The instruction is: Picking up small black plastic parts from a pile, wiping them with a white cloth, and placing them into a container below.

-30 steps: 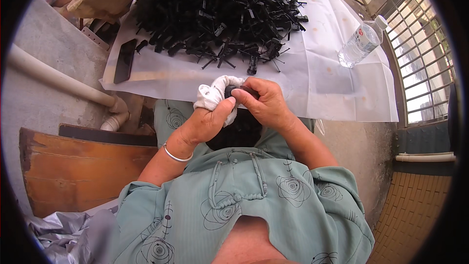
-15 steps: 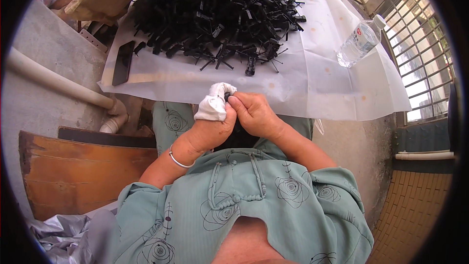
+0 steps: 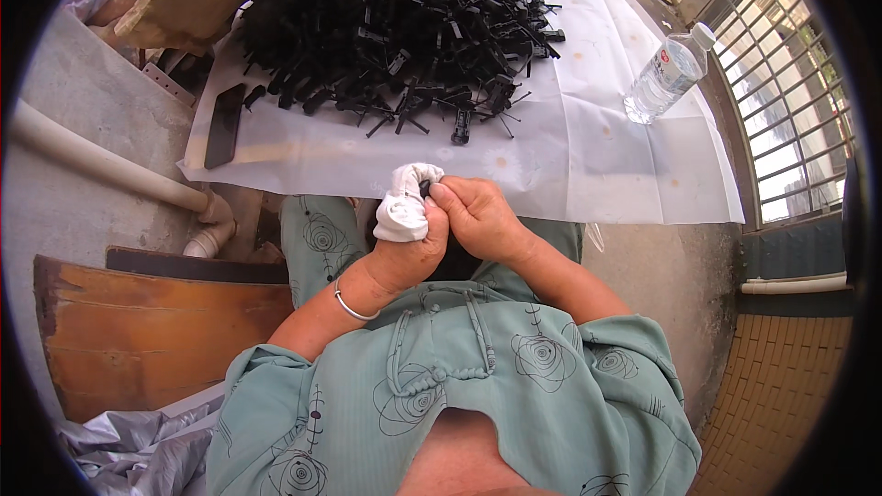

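Observation:
My left hand [image 3: 411, 248], its fingers wrapped in a white cloth [image 3: 401, 219], is closed around a small black part [image 3: 424, 187], most of which is hidden. Pressed against it from the other side, my right hand [image 3: 478, 211] pinches the same black part between thumb and curled fingers. Both hands meet above my lap, just short of the table's near edge. Beyond them rises a large heap of black plastic parts [image 3: 395, 37] with thin prongs. One black piece [image 3: 461, 127] lies at the heap's near edge.
A white plastic sheet [image 3: 570, 174] covers the table. A dark phone [image 3: 224, 127] lies at its left, and a clear water bottle [image 3: 666, 78] stands at the right. A pale pipe [image 3: 110, 161] and a brown wooden board [image 3: 156, 331] are on the left. Barred window [image 3: 790, 92] at right.
The view has shifted slightly, so the table things sit a little further left. My left hand has turned a little with the cloth; both hands keep hold of the black part.

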